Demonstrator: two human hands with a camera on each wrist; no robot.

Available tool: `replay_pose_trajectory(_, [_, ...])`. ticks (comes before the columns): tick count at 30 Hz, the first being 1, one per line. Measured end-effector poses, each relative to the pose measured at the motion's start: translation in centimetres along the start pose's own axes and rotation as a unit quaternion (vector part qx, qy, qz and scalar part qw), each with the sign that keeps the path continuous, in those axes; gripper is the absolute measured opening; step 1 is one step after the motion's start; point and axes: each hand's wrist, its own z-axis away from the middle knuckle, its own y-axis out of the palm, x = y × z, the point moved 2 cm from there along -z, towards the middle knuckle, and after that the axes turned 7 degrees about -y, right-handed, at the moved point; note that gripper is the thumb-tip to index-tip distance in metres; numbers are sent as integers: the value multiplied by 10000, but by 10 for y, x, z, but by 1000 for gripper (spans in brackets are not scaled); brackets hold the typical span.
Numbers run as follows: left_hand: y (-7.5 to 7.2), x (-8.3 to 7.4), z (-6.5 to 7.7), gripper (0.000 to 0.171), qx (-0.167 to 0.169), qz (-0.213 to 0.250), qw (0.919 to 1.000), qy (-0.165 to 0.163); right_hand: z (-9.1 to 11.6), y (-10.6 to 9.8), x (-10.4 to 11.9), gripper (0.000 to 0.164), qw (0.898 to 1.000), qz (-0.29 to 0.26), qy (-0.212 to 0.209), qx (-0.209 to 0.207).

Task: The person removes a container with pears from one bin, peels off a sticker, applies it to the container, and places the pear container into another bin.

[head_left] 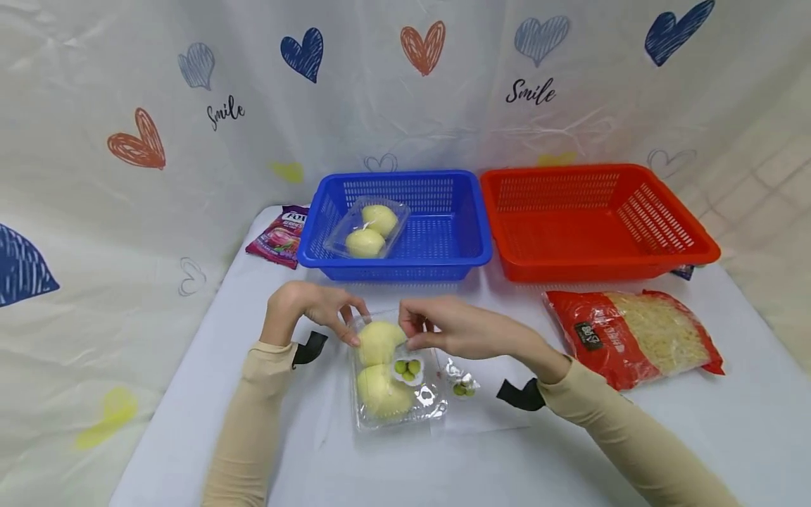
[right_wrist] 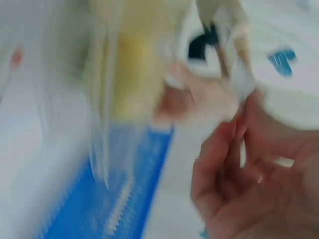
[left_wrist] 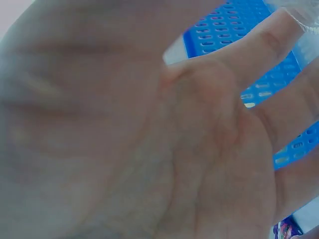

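Observation:
A clear plastic box (head_left: pixel 399 415) holds two pale yellow, rounded pieces (head_left: pixel 383 391). At its far left corner, my left hand (head_left: pixel 326 310) grips the edge, thumb on the near side and fingers beyond. In the left wrist view the palm fills most of the picture, with a bit of clear plastic (left_wrist: pixel 304 14) by a fingertip. My right hand (head_left: pixel 453 327) pinches a small clear packet (head_left: pixel 407 370) with green round pieces over the box. Thumb and index finger meet in the right wrist view, which is blurred. A similar packet (head_left: pixel 464 386) lies just right of the box.
Behind the hands stand a blue basket (head_left: pixel 395 269) with another clear box (head_left: pixel 342 236) in it, and a red basket (head_left: pixel 602 271). A red pasta-like bag (head_left: pixel 633 341) lies at the right. One purple packet (head_left: pixel 279 236) sits left of the blue basket.

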Motion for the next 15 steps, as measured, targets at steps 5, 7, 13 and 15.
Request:
replay_pose_trajectory(5, [6, 0, -1, 55, 153, 235, 9995, -135, -27, 26, -10, 15, 9991, 408, 147, -40])
replay_pose_trajectory(7, [7, 0, 0, 55, 109, 256, 9995, -148, -32, 33, -11, 16, 9968, 773, 149, -111])
replay_pose_trajectory(13, [0, -2, 1, 54, -56, 180, 9998, -96, -32, 39, -9, 14, 9753, 2146, -16, -515])
replay_pose_trajectory(15, [0, -1, 1, 54, -55, 195, 9997, -107, -29, 46, -8, 15, 9552, 2891, -205, -598])
